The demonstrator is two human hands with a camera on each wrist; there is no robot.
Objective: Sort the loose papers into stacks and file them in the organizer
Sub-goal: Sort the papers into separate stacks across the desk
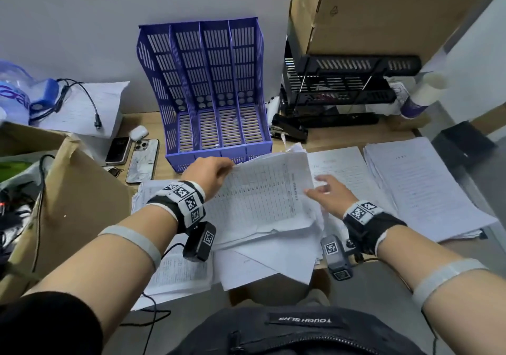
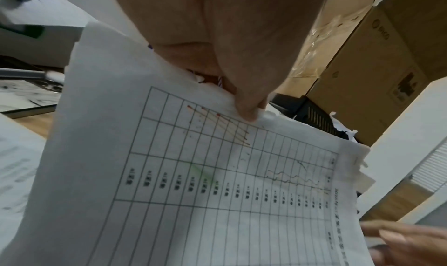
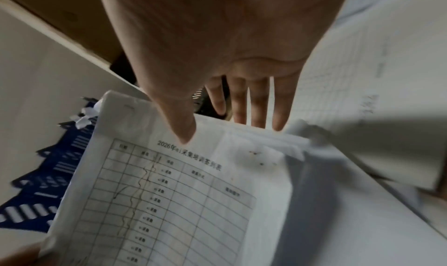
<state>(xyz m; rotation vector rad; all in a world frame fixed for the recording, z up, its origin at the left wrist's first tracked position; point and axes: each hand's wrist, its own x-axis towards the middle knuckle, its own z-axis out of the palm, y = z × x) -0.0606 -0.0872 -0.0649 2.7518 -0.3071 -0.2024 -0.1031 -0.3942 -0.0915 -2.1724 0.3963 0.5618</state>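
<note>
Left hand (image 1: 209,170) pinches the limp, tear-prone gridded sheet (image 1: 262,193) at its far edge, right hand (image 1: 328,193) fingers spread, thumb on its side margin.

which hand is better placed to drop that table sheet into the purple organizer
Left. The left hand already pinches the sheet beside the organizer; the right hand only touches its far edge.

The organizer (image 1: 204,92) at the desk's (image 1: 342,138) far edge is violet-blue plastic slotted in fine stripes, beside a black slotted tray rack (image 1: 342,86) and a black stapler (image 1: 289,129) on pale wood. The top sheet (image 1: 262,193) is white with a dark ruled grid, red slanting strokes and a faint green smear. At the left edge lie brown cardboard (image 1: 79,190) and two phones (image 1: 131,155), one black, one marbled grey-white.
</note>
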